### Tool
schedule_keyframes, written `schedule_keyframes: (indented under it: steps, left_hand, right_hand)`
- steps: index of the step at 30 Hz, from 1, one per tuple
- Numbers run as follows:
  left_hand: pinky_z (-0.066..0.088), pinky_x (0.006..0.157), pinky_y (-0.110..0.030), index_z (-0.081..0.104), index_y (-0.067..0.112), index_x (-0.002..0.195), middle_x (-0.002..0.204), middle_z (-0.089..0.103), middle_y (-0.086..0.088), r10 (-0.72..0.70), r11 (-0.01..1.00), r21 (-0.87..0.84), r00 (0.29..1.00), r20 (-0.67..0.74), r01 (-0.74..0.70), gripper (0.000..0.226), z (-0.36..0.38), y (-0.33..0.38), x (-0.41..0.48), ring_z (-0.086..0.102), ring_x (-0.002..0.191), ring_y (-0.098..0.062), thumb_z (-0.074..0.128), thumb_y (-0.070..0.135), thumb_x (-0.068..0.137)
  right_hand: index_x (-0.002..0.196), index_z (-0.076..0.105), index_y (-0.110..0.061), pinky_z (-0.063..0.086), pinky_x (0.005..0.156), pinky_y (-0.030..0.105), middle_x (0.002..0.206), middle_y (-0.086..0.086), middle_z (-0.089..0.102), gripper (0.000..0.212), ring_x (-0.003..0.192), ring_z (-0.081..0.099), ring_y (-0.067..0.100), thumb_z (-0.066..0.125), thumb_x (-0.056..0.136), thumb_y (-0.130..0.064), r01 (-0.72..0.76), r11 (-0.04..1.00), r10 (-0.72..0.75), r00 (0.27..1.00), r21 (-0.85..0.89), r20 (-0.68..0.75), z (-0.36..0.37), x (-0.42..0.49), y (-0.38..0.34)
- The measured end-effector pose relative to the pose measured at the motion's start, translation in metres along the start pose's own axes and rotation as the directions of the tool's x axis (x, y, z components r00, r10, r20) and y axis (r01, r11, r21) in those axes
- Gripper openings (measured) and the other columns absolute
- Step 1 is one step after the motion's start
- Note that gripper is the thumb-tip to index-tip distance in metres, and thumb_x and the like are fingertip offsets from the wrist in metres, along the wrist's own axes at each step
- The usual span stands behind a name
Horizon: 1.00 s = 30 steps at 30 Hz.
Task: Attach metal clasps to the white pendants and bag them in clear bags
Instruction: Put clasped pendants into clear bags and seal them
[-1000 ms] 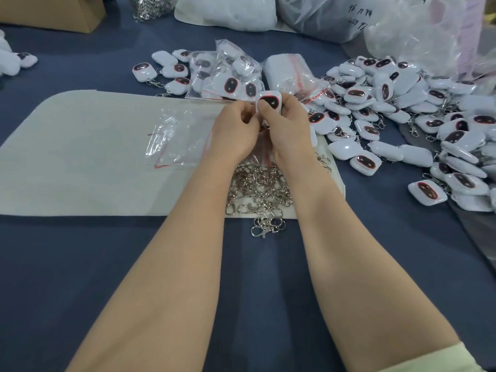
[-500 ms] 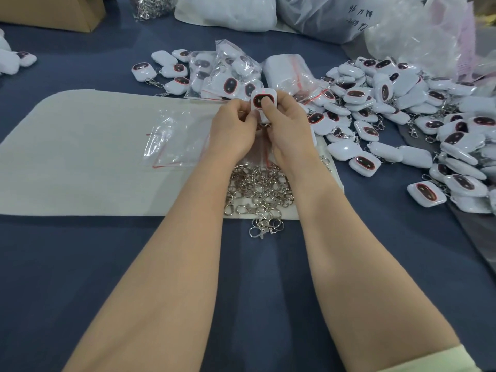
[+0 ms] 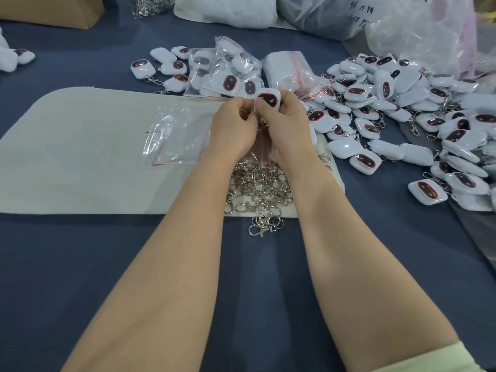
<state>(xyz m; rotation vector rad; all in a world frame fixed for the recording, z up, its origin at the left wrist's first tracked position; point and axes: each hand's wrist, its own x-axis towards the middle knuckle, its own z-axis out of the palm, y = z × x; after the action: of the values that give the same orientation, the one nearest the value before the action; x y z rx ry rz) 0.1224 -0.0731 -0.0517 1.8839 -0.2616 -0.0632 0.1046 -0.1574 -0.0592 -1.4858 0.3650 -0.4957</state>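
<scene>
1. One blue table (image 3: 80, 264) fills the view.
2. One pale mat (image 3: 80, 157) lies from 9 o'clock to the centre.
3. Three big plastic sacks (image 3: 322, 17) stand along the far edge, from 12 to 1 o'clock.
4. One heap of pendants (image 3: 402, 103) spreads from 1 to 3 o'clock. There are dozens, too many to count, and some already have clasps on.
5. One cardboard box (image 3: 53, 6) is cut off at 11 o'clock.
6. Two bare hands meet at the centre. The right hand (image 3: 287, 124) pinches one pendant (image 3: 269, 100) and holds it upright above the mat's far edge, dark face toward the camera. The left hand (image 3: 233, 127) has its fingers curled against that pendant's left edge. I cannot tell whether they grip anything.
7. One pile of clasps (image 3: 257, 186), several dozen, lies on the mat between the forearms. A few have spilled off its near edge at 6 o'clock.
8. One empty clear bag (image 3: 174, 140) lies flat on the mat, just left of the left hand.
9. A few filled bags (image 3: 228, 73) lie at 12 o'clock.
10. About five loose pendants (image 3: 163, 68) sit beside them at 11 o'clock.
</scene>
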Motion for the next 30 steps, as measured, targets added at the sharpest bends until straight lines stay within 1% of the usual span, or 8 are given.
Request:
schedule_keyframes:
  steps: [5, 11, 14, 17, 22, 26, 28, 30]
  left_hand:
    - [0.051, 0.091, -0.043, 0.063, 0.011, 0.106, 0.102, 0.069, -0.011, 0.001, 1.000, 0.006, 1.000, -0.003, -0.001, 0.016, 0.0001, 0.0015, -0.0005, 0.065, 0.097, -0.028, 0.053, 0.017, 0.095]
    - [0.051, 0.090, -0.042, 0.062, 0.009, 0.104, 0.102, 0.069, -0.010, -0.025, 1.000, -0.012, 0.999, -0.028, 0.025, 0.017, 0.0001, 0.0002, 0.0019, 0.064, 0.096, -0.028, 0.053, 0.020, 0.095]
    - [0.050, 0.092, -0.043, 0.063, 0.007, 0.107, 0.104, 0.069, -0.010, -0.040, 0.999, -0.021, 0.999, -0.033, 0.039, 0.020, 0.0004, -0.0001, 0.0026, 0.064, 0.098, -0.027, 0.052, 0.018, 0.095]
    - [0.050, 0.093, -0.042, 0.063, 0.007, 0.107, 0.104, 0.069, -0.010, -0.024, 1.000, -0.004, 0.999, -0.025, 0.024, 0.019, 0.0008, -0.0002, 0.0021, 0.064, 0.099, -0.027, 0.053, 0.018, 0.095]
    - [0.050, 0.092, -0.043, 0.062, 0.007, 0.106, 0.104, 0.069, -0.010, -0.014, 1.000, -0.003, 0.999, -0.030, 0.014, 0.018, 0.0006, 0.0002, 0.0017, 0.064, 0.098, -0.027, 0.052, 0.018, 0.095]
    - [0.051, 0.090, -0.045, 0.063, 0.007, 0.107, 0.101, 0.069, -0.012, -0.020, 1.000, -0.002, 1.000, -0.021, 0.020, 0.020, 0.0000, 0.0005, 0.0016, 0.065, 0.096, -0.030, 0.053, 0.020, 0.095]
    - [0.051, 0.090, -0.045, 0.064, 0.009, 0.108, 0.101, 0.070, -0.010, -0.013, 1.000, 0.012, 1.000, -0.015, 0.013, 0.020, 0.0004, 0.0002, 0.0011, 0.065, 0.096, -0.029, 0.053, 0.019, 0.094]
    - [0.051, 0.090, -0.044, 0.065, 0.010, 0.107, 0.101, 0.070, -0.008, 0.000, 1.000, 0.024, 1.000, -0.011, 0.001, 0.020, 0.0005, -0.0004, 0.0009, 0.065, 0.097, -0.027, 0.054, 0.019, 0.094]
  right_hand:
    - [0.086, 0.057, -0.015, 0.050, 0.081, 0.042, 0.093, 0.017, 0.061, 0.017, 0.084, 0.057, 0.025, 0.064, 0.087, 0.001, 0.000, 0.999, -0.001, 1.000, 0.040, 0.005, -0.0005, 0.0014, 0.0006]
    - [0.102, 0.061, -0.009, 0.051, 0.083, 0.044, 0.104, 0.021, 0.063, 0.009, 0.090, 0.059, 0.026, 0.056, 0.095, -0.006, -0.042, 0.998, 0.038, 0.996, 0.054, 0.076, 0.0001, 0.0006, -0.0017]
    - [0.104, 0.060, -0.006, 0.049, 0.091, 0.050, 0.104, 0.022, 0.063, 0.012, 0.092, 0.057, 0.028, 0.051, 0.097, -0.006, -0.046, 0.997, 0.041, 0.996, 0.062, 0.077, 0.0009, 0.0007, -0.0021]
    - [0.105, 0.060, -0.005, 0.049, 0.094, 0.050, 0.100, 0.018, 0.065, 0.013, 0.092, 0.059, 0.026, 0.049, 0.098, -0.006, -0.025, 1.000, 0.024, 0.999, 0.019, 0.037, 0.0005, 0.0005, -0.0019]
    - [0.102, 0.060, -0.009, 0.050, 0.092, 0.050, 0.102, 0.019, 0.064, 0.013, 0.091, 0.059, 0.026, 0.048, 0.099, -0.008, -0.047, 0.999, 0.046, 0.998, 0.023, 0.040, 0.0018, -0.0004, -0.0036]
    - [0.104, 0.058, -0.010, 0.052, 0.083, 0.039, 0.102, 0.017, 0.064, 0.010, 0.088, 0.060, 0.022, 0.058, 0.094, -0.009, -0.017, 1.000, 0.017, 0.999, -0.017, 0.052, 0.0011, -0.0022, -0.0032]
    - [0.096, 0.058, -0.013, 0.052, 0.082, 0.037, 0.102, 0.018, 0.064, 0.009, 0.088, 0.060, 0.021, 0.061, 0.091, -0.007, 0.007, 0.999, -0.006, 1.000, -0.043, 0.028, 0.0003, -0.0019, -0.0025]
    - [0.089, 0.056, -0.015, 0.052, 0.082, 0.039, 0.097, 0.016, 0.063, 0.013, 0.086, 0.058, 0.021, 0.062, 0.090, -0.003, 0.020, 0.999, -0.020, 1.000, -0.035, 0.010, 0.0002, -0.0011, -0.0019]
